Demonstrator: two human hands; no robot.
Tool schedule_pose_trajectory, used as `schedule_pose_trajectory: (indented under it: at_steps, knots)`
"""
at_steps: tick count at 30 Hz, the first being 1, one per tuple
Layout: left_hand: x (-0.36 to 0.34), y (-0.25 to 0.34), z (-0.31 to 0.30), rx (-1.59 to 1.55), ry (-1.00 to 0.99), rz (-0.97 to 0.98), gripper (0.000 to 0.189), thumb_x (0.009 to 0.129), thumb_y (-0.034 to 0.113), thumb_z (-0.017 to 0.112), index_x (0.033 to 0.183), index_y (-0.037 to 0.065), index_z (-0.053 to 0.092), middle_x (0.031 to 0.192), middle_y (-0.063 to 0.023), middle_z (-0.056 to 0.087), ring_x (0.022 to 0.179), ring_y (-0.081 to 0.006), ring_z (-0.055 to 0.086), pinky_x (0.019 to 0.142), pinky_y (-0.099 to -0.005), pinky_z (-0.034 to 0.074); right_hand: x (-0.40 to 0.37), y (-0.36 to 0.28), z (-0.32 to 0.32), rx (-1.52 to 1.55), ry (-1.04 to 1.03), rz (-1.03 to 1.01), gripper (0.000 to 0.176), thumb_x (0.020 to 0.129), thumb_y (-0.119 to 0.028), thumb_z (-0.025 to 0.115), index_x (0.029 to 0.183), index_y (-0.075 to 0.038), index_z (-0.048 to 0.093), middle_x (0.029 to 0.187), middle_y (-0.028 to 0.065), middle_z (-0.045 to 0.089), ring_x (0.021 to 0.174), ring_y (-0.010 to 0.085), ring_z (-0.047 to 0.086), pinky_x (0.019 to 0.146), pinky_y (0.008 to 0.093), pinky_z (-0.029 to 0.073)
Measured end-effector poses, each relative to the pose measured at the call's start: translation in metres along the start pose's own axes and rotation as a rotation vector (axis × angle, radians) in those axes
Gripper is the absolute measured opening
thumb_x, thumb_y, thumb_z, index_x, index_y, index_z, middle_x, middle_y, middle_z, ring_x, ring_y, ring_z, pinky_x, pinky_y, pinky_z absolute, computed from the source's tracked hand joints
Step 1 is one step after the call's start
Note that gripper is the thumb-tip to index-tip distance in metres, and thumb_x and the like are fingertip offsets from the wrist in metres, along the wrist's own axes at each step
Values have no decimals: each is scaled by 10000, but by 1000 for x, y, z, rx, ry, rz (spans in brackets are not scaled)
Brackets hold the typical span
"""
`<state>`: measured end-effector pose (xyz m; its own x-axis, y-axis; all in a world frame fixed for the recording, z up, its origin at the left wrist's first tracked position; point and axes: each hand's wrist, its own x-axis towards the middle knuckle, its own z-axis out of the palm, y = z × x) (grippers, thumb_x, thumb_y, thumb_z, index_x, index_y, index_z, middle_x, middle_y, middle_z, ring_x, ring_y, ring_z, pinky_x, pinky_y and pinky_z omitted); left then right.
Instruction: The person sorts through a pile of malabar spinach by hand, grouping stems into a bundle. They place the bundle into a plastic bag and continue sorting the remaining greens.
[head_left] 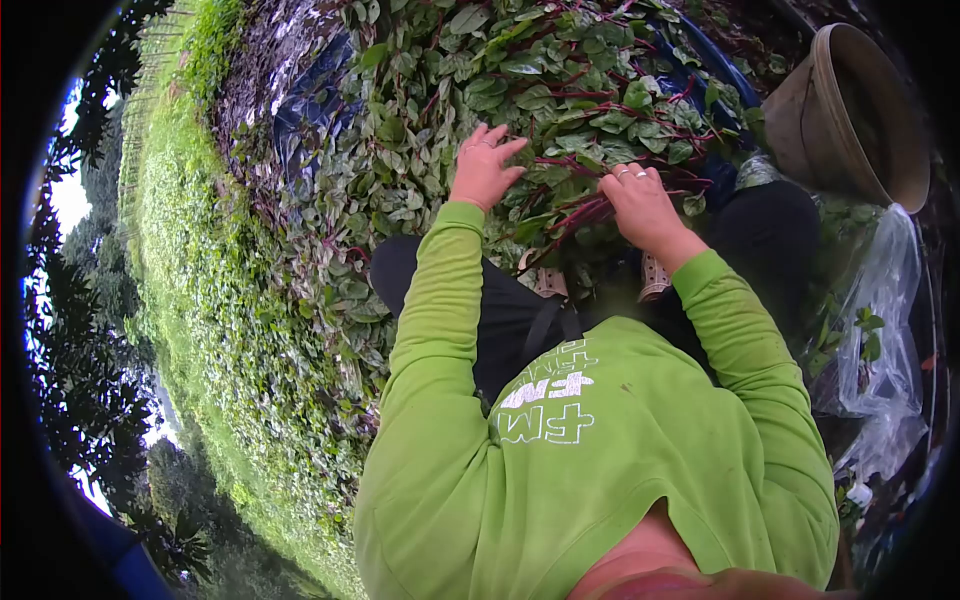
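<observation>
A large heap of leafy greens [410,150] with red-purple stems lies in front of my crossed legs. Over its near part is my left hand [487,166], fingers spread and nothing held between them. My right hand [642,205], with rings on it, is closed around a bunch of red stems [585,214] at the heap's near right side. The leaves of that bunch blend into the heap, so its far end cannot be told apart.
A tan bucket [790,125] lies tilted at the upper right. Below it is a clear plastic bag [885,330]. Blue sheeting [305,125] shows at the heap's edges. Green plants [215,300] cover the ground at the left. My feet [655,276] are close to the stems.
</observation>
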<state>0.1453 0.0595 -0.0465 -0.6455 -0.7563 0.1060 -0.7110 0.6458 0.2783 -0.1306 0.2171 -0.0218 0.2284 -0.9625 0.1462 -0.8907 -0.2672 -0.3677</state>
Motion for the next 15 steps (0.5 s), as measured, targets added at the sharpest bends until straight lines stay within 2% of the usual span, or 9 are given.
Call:
schedule_pose_trajectory:
  at_steps: [1, 3, 6, 9, 10, 13, 15]
  knots:
    - [1, 15, 10, 34, 6, 7, 459, 796, 309, 823, 1240, 241, 730, 1318, -105, 661, 1303, -363, 554, 1156, -511, 349, 0, 0, -1, 1, 2, 2, 226, 827, -44, 579, 1036, -100, 643, 1063, 95, 637, 1076, 296, 596, 897, 443, 427]
    - [7, 32, 15, 112, -94, -27, 333, 813, 301, 813, 1088, 135, 726, 1179, -116, 667, 1153, -337, 623, 1087, -485, 424, -2, 1, -2, 6, -1, 12, 228, 827, -42, 578, 1037, -98, 646, 1057, 97, 637, 1075, 297, 596, 898, 443, 425]
    - [16, 48, 17, 163, -63, -9, 249, 855, 281, 774, 985, 100, 662, 992, -110, 638, 991, -312, 655, 868, -440, 534, -2, 1, -3, 18, -7, 27, 227, 829, -39, 574, 1036, -93, 650, 1051, 103, 637, 1074, 301, 596, 900, 443, 424]
    - [10, 67, 19, 37, 65, -112, 224, 867, 248, 757, 981, 104, 628, 969, -114, 628, 950, -321, 661, 768, -440, 546, -1, -2, -5, 22, -4, 25, 227, 831, -38, 573, 1036, -90, 655, 1049, 106, 638, 1078, 304, 596, 901, 445, 424]
    - [10, 65, 23, 67, 45, -93, 231, 878, 236, 743, 1006, 95, 612, 977, -122, 627, 936, -341, 658, 775, -470, 546, -1, -3, -6, 23, -7, 20, 227, 831, -38, 574, 1036, -90, 656, 1049, 106, 639, 1080, 304, 595, 903, 445, 424]
    - [10, 63, 30, 224, 4, -59, 242, 883, 241, 736, 996, 77, 598, 978, -129, 633, 936, -359, 653, 780, -471, 548, -2, -4, -6, 20, -17, 15, 221, 836, -44, 574, 1037, -88, 656, 1048, 109, 638, 1086, 303, 595, 910, 445, 424]
    - [7, 65, 31, 149, 72, -121, 217, 895, 226, 721, 991, 65, 612, 969, -138, 649, 926, -361, 654, 774, -461, 545, -1, -5, -7, 20, -23, 8, 213, 842, -52, 574, 1035, -87, 656, 1052, 111, 638, 1089, 303, 595, 917, 444, 424]
